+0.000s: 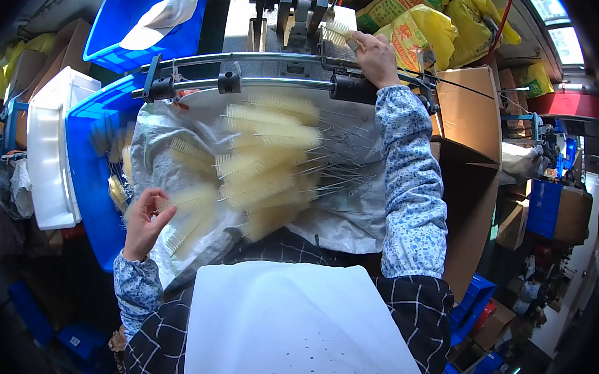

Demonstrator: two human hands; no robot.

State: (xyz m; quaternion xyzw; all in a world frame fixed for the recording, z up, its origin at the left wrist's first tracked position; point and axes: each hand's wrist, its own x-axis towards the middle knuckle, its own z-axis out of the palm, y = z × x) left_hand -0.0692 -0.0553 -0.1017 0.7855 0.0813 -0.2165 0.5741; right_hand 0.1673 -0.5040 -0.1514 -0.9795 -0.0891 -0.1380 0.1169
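My right hand [376,59] is up at the bench machine [298,23], its fingers closed on one end of a short, pale bristle brush [336,32]. At the left, my left hand [147,223] has curled fingers and thumb around the end of another cream bristle brush [194,197], partly blurred. Between my arms, a pile of cream bristle brushes [263,153] lies on a white plastic sheet [352,225] over my lap. Their thin twisted wire stems [346,166] point right.
Horizontal metal rods [279,83] cross in front of the machine. On the left stand a blue bin [86,165] holding more brushes, a white tub [55,149] and another blue bin [105,34] with a white cap [162,17]. Cardboard boxes [468,105] and yellow sacks [418,35] are at right.
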